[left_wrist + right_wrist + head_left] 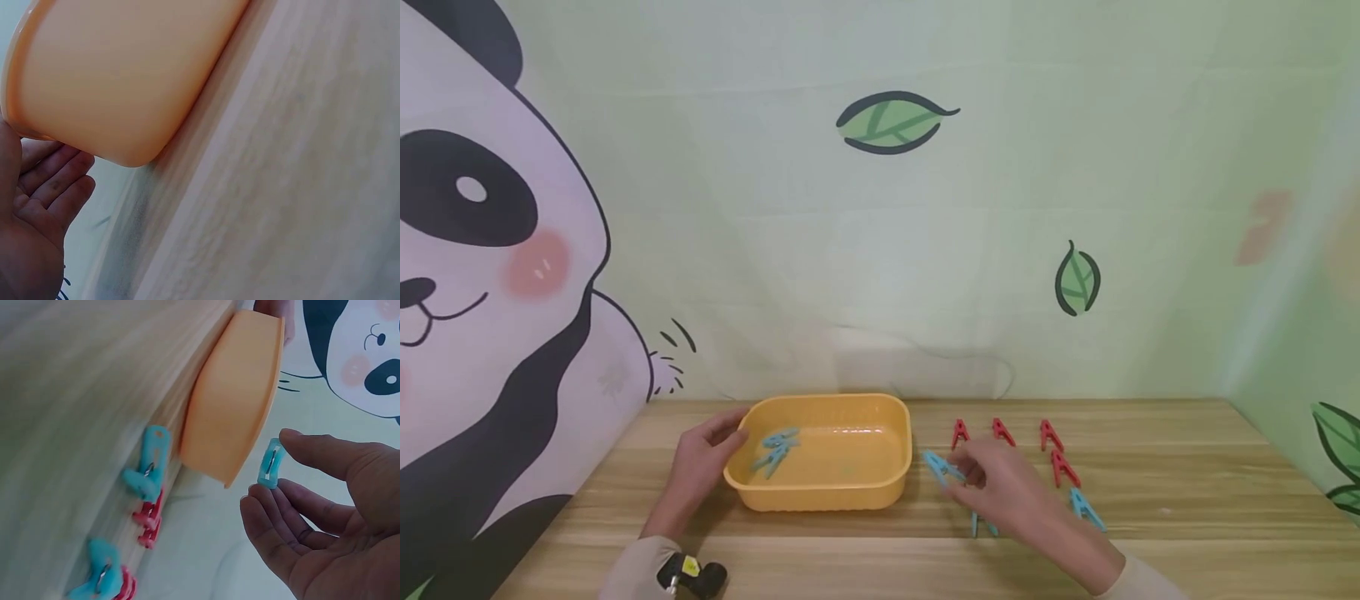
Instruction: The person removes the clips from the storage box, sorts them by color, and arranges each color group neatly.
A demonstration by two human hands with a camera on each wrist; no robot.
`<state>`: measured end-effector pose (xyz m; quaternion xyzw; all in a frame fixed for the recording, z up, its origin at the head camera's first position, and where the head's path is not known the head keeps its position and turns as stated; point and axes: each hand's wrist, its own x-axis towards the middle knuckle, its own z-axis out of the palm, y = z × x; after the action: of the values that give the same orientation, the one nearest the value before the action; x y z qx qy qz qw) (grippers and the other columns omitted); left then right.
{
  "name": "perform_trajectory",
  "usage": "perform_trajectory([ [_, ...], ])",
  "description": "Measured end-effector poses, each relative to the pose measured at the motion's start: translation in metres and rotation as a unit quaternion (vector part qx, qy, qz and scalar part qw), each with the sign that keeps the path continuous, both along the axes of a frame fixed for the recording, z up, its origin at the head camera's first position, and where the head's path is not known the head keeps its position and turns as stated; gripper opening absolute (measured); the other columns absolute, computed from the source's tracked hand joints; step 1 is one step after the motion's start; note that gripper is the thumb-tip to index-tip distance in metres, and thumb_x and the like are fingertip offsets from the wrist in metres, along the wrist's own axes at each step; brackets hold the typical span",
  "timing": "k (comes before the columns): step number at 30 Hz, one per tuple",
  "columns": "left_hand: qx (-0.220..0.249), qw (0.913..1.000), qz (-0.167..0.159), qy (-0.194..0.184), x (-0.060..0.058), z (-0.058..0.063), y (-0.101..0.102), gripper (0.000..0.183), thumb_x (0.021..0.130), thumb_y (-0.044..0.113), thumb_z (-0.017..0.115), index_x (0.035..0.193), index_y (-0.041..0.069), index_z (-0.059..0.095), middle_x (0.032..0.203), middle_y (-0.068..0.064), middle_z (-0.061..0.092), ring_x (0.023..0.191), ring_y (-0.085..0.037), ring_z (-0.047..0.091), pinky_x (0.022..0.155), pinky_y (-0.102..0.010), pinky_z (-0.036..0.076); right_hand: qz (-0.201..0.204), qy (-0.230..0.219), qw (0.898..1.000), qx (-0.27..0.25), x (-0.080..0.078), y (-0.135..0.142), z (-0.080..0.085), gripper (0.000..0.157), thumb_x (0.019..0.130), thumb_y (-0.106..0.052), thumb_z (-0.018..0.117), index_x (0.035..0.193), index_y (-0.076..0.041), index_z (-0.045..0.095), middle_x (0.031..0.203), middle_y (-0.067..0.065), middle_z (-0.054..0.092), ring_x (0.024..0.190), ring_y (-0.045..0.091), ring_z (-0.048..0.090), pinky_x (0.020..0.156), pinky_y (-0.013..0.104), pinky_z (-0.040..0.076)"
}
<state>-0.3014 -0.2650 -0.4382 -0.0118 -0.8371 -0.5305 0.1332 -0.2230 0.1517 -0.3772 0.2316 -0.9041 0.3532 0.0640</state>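
Note:
My right hand pinches a light blue clothespin between thumb and fingertips, just right of the yellow basin. In the right wrist view this clothespin is held above the table, near the basin's rim. At the basin's left end, my left hand holds the rim, thumb at the edge and fingers along the outside. The left wrist view shows those fingers beside the basin's wall. Inside the basin lie blue clothespins, overlapping one another.
Several red clothespins stand on the wooden table to the right. A blue clothespin is near them, and another is partly hidden under my right hand. Behind the table rises a panda-printed backdrop.

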Motion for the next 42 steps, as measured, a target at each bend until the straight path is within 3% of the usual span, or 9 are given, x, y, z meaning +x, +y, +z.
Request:
perform_trajectory([
  [9,-0.003,0.9998,-0.001,-0.018,0.000,0.002,0.002,0.043,0.107,0.016,0.063,0.146,-0.002,0.061,0.143,-0.021,0.064,0.131,-0.034,0.062,0.095,-0.015,0.050,0.032,0.020,0.999,0.021,0.009,0.022,-0.014,0.022,0.086,-0.011,0.090,0.100,-0.006,0.075,0.088,-0.006,0.068,0.079,0.008,0.061,0.068,0.023,0.057],
  [19,-0.002,0.9996,-0.005,-0.026,0.000,0.002,0.003,0.044,0.108,0.017,0.063,0.148,-0.001,0.059,0.146,-0.021,0.062,0.133,-0.035,0.060,0.107,-0.033,0.051,0.046,-0.050,0.997,0.026,0.025,0.046,-0.022,0.025,0.087,-0.016,0.089,0.103,-0.004,0.074,0.089,-0.007,0.068,0.078,0.004,0.060,0.068,0.023,0.056],
  [25,0.000,0.9997,-0.005,-0.023,-0.001,0.001,0.002,0.044,0.108,0.017,0.063,0.147,-0.001,0.060,0.145,-0.021,0.063,0.133,-0.035,0.061,0.106,-0.029,0.051,0.064,-0.070,0.995,0.039,0.029,0.056,-0.025,0.020,0.090,-0.016,0.087,0.105,-0.008,0.077,0.088,-0.011,0.067,0.076,0.003,0.057,0.066,0.024,0.054],
  [34,0.001,0.9999,-0.006,-0.016,-0.001,0.001,0.001,0.043,0.107,0.016,0.064,0.146,-0.003,0.061,0.143,-0.021,0.064,0.132,-0.034,0.061,0.096,-0.013,0.049,0.044,-0.168,0.983,0.066,0.033,0.061,-0.030,0.020,0.091,-0.021,0.086,0.105,-0.011,0.075,0.087,-0.008,0.063,0.076,0.014,0.056,0.066,0.027,0.053],
  [38,-0.002,0.9999,-0.001,-0.017,0.000,0.001,0.000,0.043,0.107,0.016,0.064,0.145,-0.003,0.061,0.142,-0.022,0.065,0.131,-0.035,0.062,0.097,-0.017,0.050,0.025,-0.204,0.977,0.060,0.037,0.056,-0.030,0.019,0.091,-0.016,0.085,0.105,-0.009,0.074,0.087,-0.004,0.065,0.077,0.018,0.057,0.069,0.034,0.056],
  [42,-0.010,0.9997,-0.001,-0.024,0.001,0.001,-0.001,0.044,0.107,0.018,0.063,0.147,-0.001,0.060,0.144,-0.021,0.063,0.132,-0.035,0.061,0.102,-0.024,0.052,-0.021,-0.250,0.966,0.068,0.039,0.047,-0.032,0.024,0.090,-0.015,0.087,0.106,-0.007,0.072,0.085,-0.001,0.064,0.077,0.021,0.058,0.072,0.040,0.056],
])
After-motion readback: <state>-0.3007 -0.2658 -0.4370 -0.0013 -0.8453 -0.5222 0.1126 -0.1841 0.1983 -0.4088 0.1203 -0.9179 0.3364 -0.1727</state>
